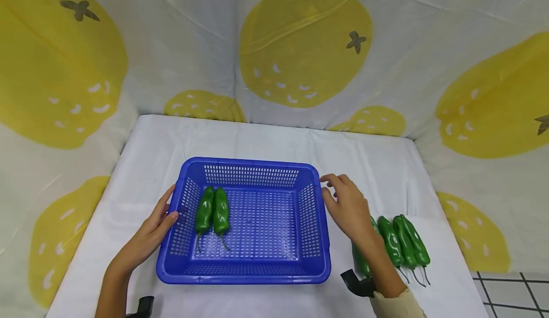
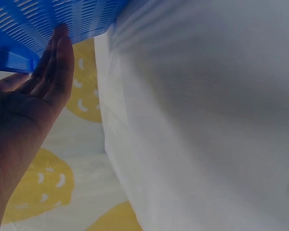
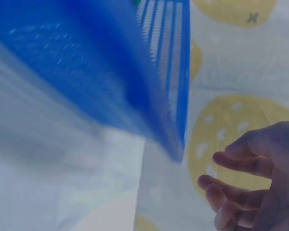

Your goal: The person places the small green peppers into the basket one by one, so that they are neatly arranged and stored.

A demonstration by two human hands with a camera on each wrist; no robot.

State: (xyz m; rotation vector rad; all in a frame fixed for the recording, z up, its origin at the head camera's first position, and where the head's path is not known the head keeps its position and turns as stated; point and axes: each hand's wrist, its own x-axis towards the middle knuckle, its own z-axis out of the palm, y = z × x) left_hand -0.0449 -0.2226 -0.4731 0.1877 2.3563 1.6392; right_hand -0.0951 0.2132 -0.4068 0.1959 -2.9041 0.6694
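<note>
A blue plastic basket (image 1: 244, 280) with slotted walls sits in the middle of the white-covered table. Two green peppers (image 1: 221, 210) lie side by side in its left part, stems toward me. My left hand (image 1: 147, 234) holds the basket's left side, thumb over the rim; the left wrist view shows its fingers (image 2: 62, 62) long against the outer wall. Just off the right rim is my right hand (image 1: 345, 208), fingers loosely bent with nothing in them; a gap to the basket shows in the right wrist view.
Several more green peppers (image 1: 413, 241) lie on the table (image 1: 364, 156) at the right, some partly hidden by my right forearm. Hanging cloth (image 1: 407, 70) with yellow fruit prints surrounds the table at the back and sides. Floor tiles (image 1: 510, 292) show at lower right.
</note>
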